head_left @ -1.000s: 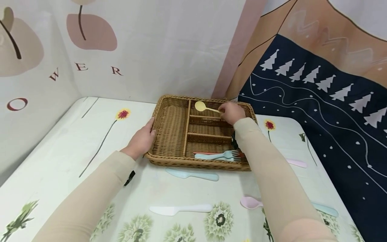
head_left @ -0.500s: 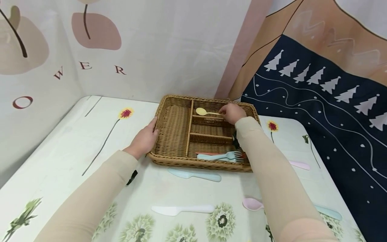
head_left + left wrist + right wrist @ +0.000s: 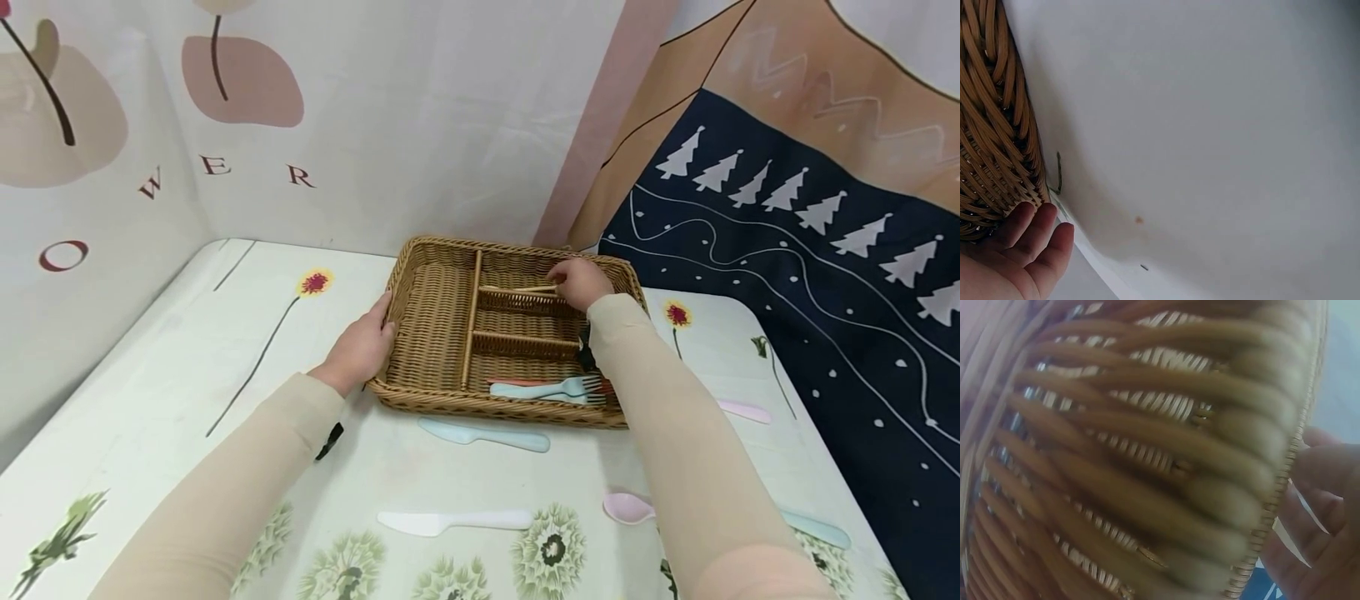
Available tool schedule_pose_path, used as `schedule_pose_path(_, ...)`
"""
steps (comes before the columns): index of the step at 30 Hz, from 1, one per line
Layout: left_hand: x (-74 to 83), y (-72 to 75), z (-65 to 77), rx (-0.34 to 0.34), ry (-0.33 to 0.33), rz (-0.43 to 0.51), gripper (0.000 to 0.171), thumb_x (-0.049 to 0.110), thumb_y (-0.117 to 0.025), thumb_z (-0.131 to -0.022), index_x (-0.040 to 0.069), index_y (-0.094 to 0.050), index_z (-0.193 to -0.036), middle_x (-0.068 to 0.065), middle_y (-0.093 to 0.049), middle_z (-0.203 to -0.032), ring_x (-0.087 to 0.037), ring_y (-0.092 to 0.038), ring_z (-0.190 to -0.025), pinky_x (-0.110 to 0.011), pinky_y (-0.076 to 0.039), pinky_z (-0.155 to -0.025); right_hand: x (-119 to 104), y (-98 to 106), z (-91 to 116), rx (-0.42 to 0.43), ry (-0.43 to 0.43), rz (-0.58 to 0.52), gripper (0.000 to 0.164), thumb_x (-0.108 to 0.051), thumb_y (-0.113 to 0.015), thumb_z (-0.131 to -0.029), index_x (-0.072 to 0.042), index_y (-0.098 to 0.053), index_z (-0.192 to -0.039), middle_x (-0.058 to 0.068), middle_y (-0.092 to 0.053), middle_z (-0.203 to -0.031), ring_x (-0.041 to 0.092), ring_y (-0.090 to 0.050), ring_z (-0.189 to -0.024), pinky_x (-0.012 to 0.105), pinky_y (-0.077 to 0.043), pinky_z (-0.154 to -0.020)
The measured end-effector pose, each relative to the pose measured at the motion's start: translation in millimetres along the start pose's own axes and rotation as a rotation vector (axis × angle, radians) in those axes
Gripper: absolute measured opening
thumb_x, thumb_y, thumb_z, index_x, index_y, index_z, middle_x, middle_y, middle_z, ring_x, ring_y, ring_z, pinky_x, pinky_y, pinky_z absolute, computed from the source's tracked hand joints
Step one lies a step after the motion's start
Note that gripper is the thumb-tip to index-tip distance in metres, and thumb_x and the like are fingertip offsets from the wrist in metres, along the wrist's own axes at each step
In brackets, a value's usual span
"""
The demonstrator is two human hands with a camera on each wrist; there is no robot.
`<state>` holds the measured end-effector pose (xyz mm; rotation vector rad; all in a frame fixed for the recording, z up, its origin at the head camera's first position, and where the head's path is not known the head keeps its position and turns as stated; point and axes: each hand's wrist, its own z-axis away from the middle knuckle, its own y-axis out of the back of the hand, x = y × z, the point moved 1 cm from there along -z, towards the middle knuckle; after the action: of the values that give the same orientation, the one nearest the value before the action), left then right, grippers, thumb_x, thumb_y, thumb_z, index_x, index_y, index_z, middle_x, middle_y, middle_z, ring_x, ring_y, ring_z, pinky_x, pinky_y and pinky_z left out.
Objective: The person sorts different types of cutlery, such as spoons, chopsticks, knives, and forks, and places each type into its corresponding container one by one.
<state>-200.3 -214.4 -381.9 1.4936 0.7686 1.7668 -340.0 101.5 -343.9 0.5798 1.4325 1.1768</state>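
My right hand [image 3: 581,284] reaches over the back right compartment of the wicker basket [image 3: 433,325]. Its curled fingers pinch the handle of a yellow spoon [image 3: 538,289], which shows only as a thin pale strip along the divider; its bowl is hidden. In the right wrist view, coarse weave fills most of the picture, with my fingers [image 3: 1319,515] beyond the edge. My left hand [image 3: 358,344] rests against the basket's left side, fingers extended along the outer wall and thumb at the rim. Blue forks [image 3: 551,387] lie in the front right compartment, overlapping something red.
A light blue knife [image 3: 487,435] lies just in front of the basket, a white knife [image 3: 453,522] nearer. A pink spoon [image 3: 626,507] sits partly under the right sleeve. Pink [image 3: 744,411] and blue handles [image 3: 817,528] show beyond it. Fabric walls [image 3: 420,125] close off the back.
My right hand has lowered slightly and turned the yellow spoon, so its bowl, visible earlier over the back compartment, no longer shows. My left hand stays against the basket.
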Motion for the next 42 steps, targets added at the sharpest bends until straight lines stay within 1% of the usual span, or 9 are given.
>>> schedule_pose_path(4, 1.4, -0.7, 1.0, -0.001, 0.002, 0.000, 0.057, 0.021, -0.025, -0.106, 0.007, 0.001, -0.156, -0.029, -0.032, -0.150, -0.043, -0.037, -0.135, -0.056, -0.035, -0.107, 5.0, 2.1, 3.3, 0.035, 0.023, -0.077, 0.033, 0.001, -0.053, -0.093, -0.003, -0.065, -0.124, 0.018, -0.061, -0.121, 0.032, -0.056, -0.112, 0.047, -0.048, -0.093)
schedule_pose_path(9, 2.0, -0.2, 2.2, -0.005, 0.005, -0.002, 0.057, 0.021, -0.025, -0.106, 0.007, 0.001, -0.156, -0.029, -0.031, -0.150, -0.043, -0.036, -0.135, -0.056, -0.034, -0.108, 3.3, 9.4, 12.7, 0.070, 0.046, -0.168, 0.030, -0.004, -0.056, -0.096, -0.001, -0.063, -0.125, 0.019, -0.061, -0.121, 0.033, -0.057, -0.109, 0.046, -0.049, -0.090)
schedule_pose_path(14, 2.2, -0.1, 2.1, -0.010, 0.006, -0.009, 0.057, 0.021, -0.024, -0.106, 0.007, 0.002, -0.156, -0.028, -0.028, -0.152, -0.043, -0.033, -0.137, -0.056, -0.031, -0.109, -4.1, 18.9, 27.2, 0.090, 0.036, -0.254, 0.030, -0.005, -0.057, -0.096, 0.000, -0.062, -0.126, 0.019, -0.060, -0.121, 0.032, -0.056, -0.107, 0.044, -0.049, -0.089)
schedule_pose_path(17, 2.2, -0.4, 2.2, -0.014, 0.008, -0.011, 0.057, 0.021, -0.024, -0.106, 0.007, 0.002, -0.156, -0.028, -0.028, -0.152, -0.044, -0.033, -0.137, -0.056, -0.031, -0.109, -6.4, 23.3, 34.6, 0.105, 0.031, -0.282, 0.030, -0.006, -0.058, -0.096, -0.001, -0.062, -0.126, 0.018, -0.059, -0.122, 0.032, -0.055, -0.109, 0.044, -0.048, -0.090)
schedule_pose_path(22, 3.0, 0.3, 3.4, -0.016, 0.011, -0.016, 0.057, 0.021, -0.023, -0.106, 0.007, 0.002, -0.156, -0.029, -0.029, -0.151, -0.044, -0.033, -0.136, -0.057, -0.032, -0.109, -6.9, 29.5, 43.2, 0.132, 0.015, -0.292, 0.030, -0.010, -0.062, -0.095, -0.006, -0.065, -0.124, 0.014, -0.061, -0.120, 0.028, -0.056, -0.106, 0.040, -0.048, -0.085)
schedule_pose_path(25, 3.8, 1.5, 4.3, -0.015, 0.007, -0.021, 0.057, 0.021, -0.023, -0.106, 0.007, 0.002, -0.156, -0.030, -0.029, -0.151, -0.044, -0.034, -0.136, -0.057, -0.032, -0.108, -8.4, 33.6, 49.2, 0.134, 0.015, -0.316, 0.029, -0.011, -0.062, -0.095, -0.007, -0.065, -0.124, 0.013, -0.061, -0.119, 0.028, -0.056, -0.099, 0.037, -0.047, -0.078)
schedule_pose_path(27, 4.0, 2.6, 4.4, -0.013, 0.003, -0.024, 0.057, 0.021, -0.023, -0.106, 0.007, 0.002, -0.156, -0.030, -0.030, -0.150, -0.045, -0.035, -0.135, -0.057, -0.033, -0.108, -9.8, 36.1, 53.4, 0.137, 0.028, -0.334, 0.029, -0.011, -0.062, -0.095, -0.006, -0.064, -0.124, 0.013, -0.061, -0.118, 0.027, -0.056, -0.097, 0.036, -0.047, -0.077)
schedule_pose_path(34, 3.8, 3.6, 5.1, -0.018, 0.004, -0.047, 0.058, 0.020, -0.024, -0.106, 0.006, 0.003, -0.155, -0.032, -0.030, -0.149, -0.046, -0.035, -0.134, -0.057, -0.034, -0.107, -12.7, 41.4, 71.2, 0.140, 0.083, -0.310, 0.030, -0.009, -0.063, -0.094, -0.004, -0.065, -0.123, 0.016, -0.061, -0.122, 0.028, -0.057, -0.107, 0.040, -0.049, -0.087)
schedule_pose_path(42, 4.6, 2.3, 3.8, -0.014, -0.017, -0.058, 0.058, 0.019, -0.024, -0.106, 0.004, 0.002, -0.155, -0.033, -0.032, -0.148, -0.046, -0.037, -0.133, -0.057, -0.035, -0.106, -8.0, 47.0, 96.8, 0.163, 0.091, -0.315, 0.029, -0.010, -0.065, -0.093, -0.004, -0.066, -0.121, 0.015, -0.064, -0.118, 0.027, -0.060, -0.105, 0.042, -0.051, -0.088)
